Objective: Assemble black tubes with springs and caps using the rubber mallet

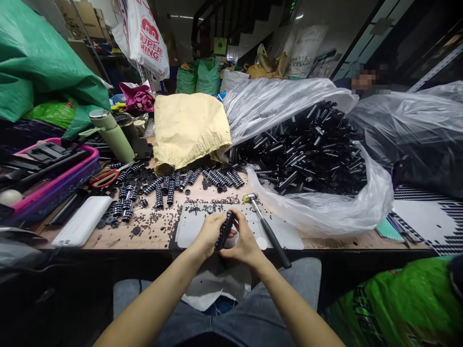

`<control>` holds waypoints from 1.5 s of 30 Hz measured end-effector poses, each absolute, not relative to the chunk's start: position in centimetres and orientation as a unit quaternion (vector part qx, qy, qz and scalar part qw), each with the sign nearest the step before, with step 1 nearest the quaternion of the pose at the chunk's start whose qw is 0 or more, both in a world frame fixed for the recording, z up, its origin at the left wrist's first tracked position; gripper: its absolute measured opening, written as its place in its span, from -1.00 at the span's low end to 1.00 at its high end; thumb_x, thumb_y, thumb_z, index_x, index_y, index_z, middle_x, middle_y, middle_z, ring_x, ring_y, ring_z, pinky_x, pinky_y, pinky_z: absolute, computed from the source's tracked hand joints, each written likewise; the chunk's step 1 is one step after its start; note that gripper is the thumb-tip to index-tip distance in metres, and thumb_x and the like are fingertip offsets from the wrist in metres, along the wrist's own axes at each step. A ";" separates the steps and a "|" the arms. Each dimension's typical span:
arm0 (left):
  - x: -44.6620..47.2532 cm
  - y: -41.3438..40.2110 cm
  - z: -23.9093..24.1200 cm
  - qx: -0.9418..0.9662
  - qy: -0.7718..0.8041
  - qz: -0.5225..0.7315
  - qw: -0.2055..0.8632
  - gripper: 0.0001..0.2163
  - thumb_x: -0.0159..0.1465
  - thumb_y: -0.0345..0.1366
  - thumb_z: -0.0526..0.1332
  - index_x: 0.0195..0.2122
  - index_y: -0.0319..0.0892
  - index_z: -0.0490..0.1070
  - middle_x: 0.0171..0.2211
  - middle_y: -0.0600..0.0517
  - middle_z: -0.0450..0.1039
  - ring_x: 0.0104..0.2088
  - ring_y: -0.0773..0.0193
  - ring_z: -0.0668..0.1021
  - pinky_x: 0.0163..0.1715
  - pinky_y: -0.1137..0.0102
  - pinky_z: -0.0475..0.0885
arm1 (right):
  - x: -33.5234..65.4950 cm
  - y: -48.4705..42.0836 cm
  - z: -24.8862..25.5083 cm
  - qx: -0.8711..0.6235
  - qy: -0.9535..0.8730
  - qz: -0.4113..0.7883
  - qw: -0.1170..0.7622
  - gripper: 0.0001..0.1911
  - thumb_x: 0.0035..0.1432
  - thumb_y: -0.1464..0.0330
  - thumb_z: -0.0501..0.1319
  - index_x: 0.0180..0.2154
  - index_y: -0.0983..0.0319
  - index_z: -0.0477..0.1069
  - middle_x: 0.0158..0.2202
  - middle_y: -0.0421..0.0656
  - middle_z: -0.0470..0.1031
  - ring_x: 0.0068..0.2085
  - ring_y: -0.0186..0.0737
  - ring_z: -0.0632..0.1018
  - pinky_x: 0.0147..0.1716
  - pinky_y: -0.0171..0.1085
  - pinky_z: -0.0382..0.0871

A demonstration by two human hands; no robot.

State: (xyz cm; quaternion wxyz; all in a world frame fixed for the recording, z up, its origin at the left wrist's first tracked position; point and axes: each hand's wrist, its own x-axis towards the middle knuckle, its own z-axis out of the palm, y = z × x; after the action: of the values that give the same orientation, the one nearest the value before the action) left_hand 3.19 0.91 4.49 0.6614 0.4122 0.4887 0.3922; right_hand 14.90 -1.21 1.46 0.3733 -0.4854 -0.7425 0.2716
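Between both hands, over the front edge of the table, is a dark ribbed cylinder (224, 230), held tilted. My left hand (210, 233) is closed around its left side, and my right hand (244, 236) grips it from the right with thumb and fingers. Just right of my right hand lies a hammer (265, 226) with a black handle and a yellowish tip. Beneath the hands is a pale flat board (191, 224) with small dark pieces scattered along its far side. Several similar ribbed cylinders (170, 189) lie farther back.
A clear plastic bag (321, 219) spills many black tubes (300, 154) at the right. Left stand a white box-like device (83, 221), red-handled scissors (108, 177), a green bottle (112, 135) and a pink-purple basket (90, 166). A yellow sack (191, 127) lies behind.
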 end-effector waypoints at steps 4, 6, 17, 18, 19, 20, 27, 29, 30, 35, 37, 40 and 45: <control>3.3 0.8 1.5 0.714 0.504 0.351 0.337 -0.62 0.15 -0.37 0.09 0.03 -0.23 0.25 -0.24 -0.11 0.32 -0.19 0.18 0.40 -0.17 0.25 0.34 | 14.8 -1.3 0.2 -0.553 -0.746 0.182 0.323 -0.17 -0.16 0.40 0.21 0.13 0.32 -0.14 0.10 0.09 0.07 0.14 -0.05 0.14 0.10 -0.07 0.11; 3.0 0.9 0.3 0.809 0.474 0.279 0.208 -0.61 0.17 -0.47 0.03 0.06 -0.25 0.20 -0.21 -0.14 0.31 -0.17 0.16 0.37 -0.17 0.23 0.32 | 15.9 -1.5 0.2 -0.588 -0.752 0.136 0.265 -0.25 -0.09 0.34 0.19 0.12 0.34 -0.07 0.09 0.10 0.10 0.13 -0.02 0.16 0.06 -0.07 0.15; 0.5 2.2 -0.1 0.910 0.380 0.163 -0.037 -0.71 0.26 -0.40 -0.04 0.00 -0.27 0.21 -0.28 -0.10 0.37 -0.27 0.19 0.40 -0.27 0.25 0.26 | 22.7 -2.9 3.9 -0.789 -0.604 0.085 0.074 -0.70 0.20 0.19 -0.14 -0.34 0.23 0.22 -0.46 -0.10 0.41 -0.43 -0.16 0.46 -0.48 -0.29 0.21; 0.5 2.2 0.0 0.908 0.383 0.167 -0.040 -0.72 0.26 -0.39 -0.04 -0.01 -0.25 0.22 -0.29 -0.08 0.38 -0.27 0.20 0.40 -0.26 0.24 0.25 | 22.4 -3.6 4.3 -0.778 -0.606 0.131 0.103 -0.67 0.21 0.16 -0.18 -0.37 0.20 0.20 -0.51 -0.16 0.39 -0.47 -0.20 0.45 -0.50 -0.31 0.20; 0.5 2.2 0.0 0.906 0.385 0.169 -0.040 -0.72 0.26 -0.40 -0.03 -0.01 -0.24 0.22 -0.29 -0.07 0.38 -0.27 0.21 0.40 -0.24 0.23 0.24 | 22.0 -4.4 4.5 -0.764 -0.609 0.166 0.135 -0.65 0.21 0.14 -0.21 -0.39 0.18 0.18 -0.55 -0.20 0.37 -0.50 -0.23 0.44 -0.51 -0.33 0.19; 0.5 2.1 -0.1 0.905 0.387 0.171 -0.041 -0.72 0.25 -0.43 -0.03 -0.01 -0.23 0.22 -0.29 -0.06 0.39 -0.26 0.21 0.40 -0.22 0.22 0.22 | 21.6 -5.2 4.6 -0.752 -0.611 0.187 0.164 -0.63 0.22 0.13 -0.25 -0.41 0.17 0.17 -0.58 -0.22 0.36 -0.52 -0.25 0.43 -0.51 -0.35 0.19; 1.7 1.0 -0.1 0.894 0.423 0.138 -0.054 -0.68 0.26 -0.39 -0.07 0.03 -0.28 0.19 -0.12 -0.12 0.37 -0.09 0.17 0.37 -0.05 0.16 0.13 | 20.0 -7.8 4.7 -0.730 -0.642 0.201 0.120 -0.64 0.20 0.12 -0.23 -0.41 0.16 0.18 -0.64 -0.22 0.35 -0.59 -0.20 0.41 -0.59 -0.35 0.11; 2.5 0.3 -0.2 0.893 0.427 0.137 -0.047 -0.57 0.26 -0.20 -0.08 0.09 -0.34 0.11 0.05 -0.20 0.22 0.08 0.09 0.22 0.05 0.12 0.02 | 19.2 -7.7 5.8 -0.713 -0.646 0.199 0.186 -0.63 0.21 0.12 -0.25 -0.41 0.16 0.16 -0.64 -0.23 0.34 -0.60 -0.23 0.40 -0.60 -0.36 0.13; 2.8 -0.1 -0.3 0.893 0.427 0.137 -0.042 -0.48 0.24 -0.10 -0.09 0.12 -0.38 0.06 0.11 -0.23 0.13 0.14 0.05 0.12 0.08 0.10 -0.04 | 18.6 -7.7 6.3 -0.701 -0.648 0.199 0.222 -0.63 0.21 0.13 -0.25 -0.41 0.16 0.16 -0.64 -0.23 0.34 -0.61 -0.25 0.39 -0.60 -0.36 0.14; 3.3 -0.4 -1.5 0.899 0.419 0.126 -0.005 -0.39 0.20 -0.08 -0.12 0.17 -0.45 -0.07 0.17 -0.28 -0.02 0.19 0.01 -0.01 0.10 0.06 -0.07 | 15.1 -7.6 5.7 -0.655 -0.718 0.171 0.160 -0.59 0.22 0.15 -0.26 -0.40 0.18 0.23 -0.59 -0.16 0.41 -0.61 -0.22 0.43 -0.62 -0.35 0.11; 3.2 0.3 -1.8 0.903 0.409 0.130 0.009 -0.46 0.22 -0.18 -0.11 0.16 -0.42 -0.05 0.17 -0.27 0.00 0.18 0.02 0.05 0.07 0.07 0.00 | 14.6 -7.3 4.6 -0.643 -0.743 0.165 0.086 -0.59 0.22 0.16 -0.24 -0.40 0.18 0.26 -0.56 -0.14 0.45 -0.56 -0.16 0.48 -0.61 -0.34 0.10; 3.3 0.9 -1.2 0.889 0.429 0.147 0.058 -0.58 0.21 -0.36 -0.08 0.10 -0.35 0.09 0.00 -0.24 0.25 0.04 0.05 0.27 -0.04 0.13 0.21 | 15.4 -6.5 4.2 -0.648 -0.737 0.175 0.071 -0.59 0.24 0.17 -0.29 -0.34 0.16 0.25 -0.54 -0.17 0.47 -0.48 -0.15 0.51 -0.58 -0.34 0.12; 3.8 -0.8 1.3 0.867 0.425 0.205 0.159 -0.73 0.21 -0.43 -0.04 -0.07 -0.21 0.27 -0.26 -0.10 0.37 -0.23 0.18 0.40 -0.28 0.32 0.37 | 20.0 -3.9 4.8 -0.741 -0.662 0.096 0.056 -0.58 0.21 0.10 -0.29 -0.38 0.15 0.20 -0.54 -0.16 0.45 -0.49 -0.14 0.50 -0.57 -0.32 0.12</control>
State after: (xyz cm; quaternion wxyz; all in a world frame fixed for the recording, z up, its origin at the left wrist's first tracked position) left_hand 3.83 -0.81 1.28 0.1590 0.8673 0.4251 0.2046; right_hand 20.03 -3.91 4.75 0.0557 -0.7413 -0.6619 0.0957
